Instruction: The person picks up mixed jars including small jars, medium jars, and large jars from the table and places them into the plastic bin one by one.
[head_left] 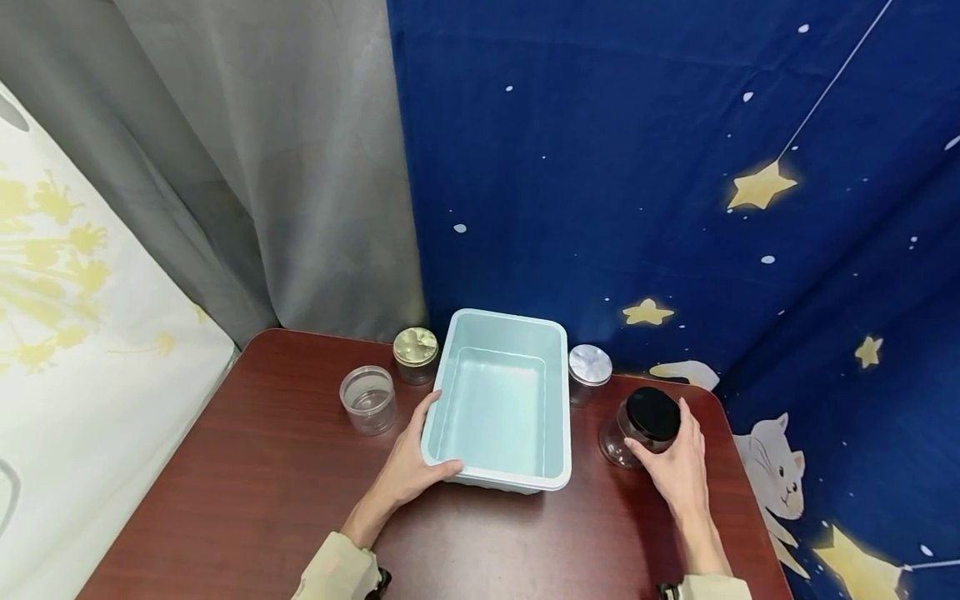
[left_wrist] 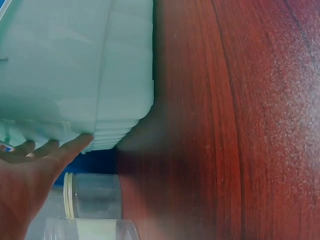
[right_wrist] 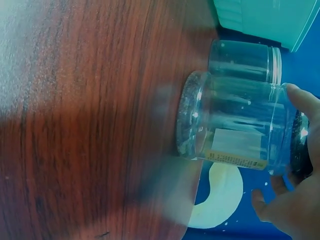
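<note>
A light blue plastic bin point(head_left: 498, 400) stands in the middle of the table. My left hand point(head_left: 411, 454) grips its front left corner, thumb over the front rim and fingers along the left side. To the right, my right hand point(head_left: 678, 462) holds a clear jar point(head_left: 618, 437) by its black lid point(head_left: 652, 414), thumb and fingers on opposite sides. In the right wrist view the jar point(right_wrist: 240, 120) shows a clear body with a paper label point(right_wrist: 237, 142). The left wrist view shows fingers point(left_wrist: 72, 150) against the bin's outer wall point(left_wrist: 60, 70).
Left of the bin are a gold-lidded jar point(head_left: 416, 354) and a lidless clear jar point(head_left: 368, 400). A silver-lidded jar point(head_left: 589, 367) stands close to the bin's right side. Grey curtain point(head_left: 322, 208) and blue star-printed cloth point(head_left: 525, 167) hang behind the reddish-brown table point(head_left: 262, 467).
</note>
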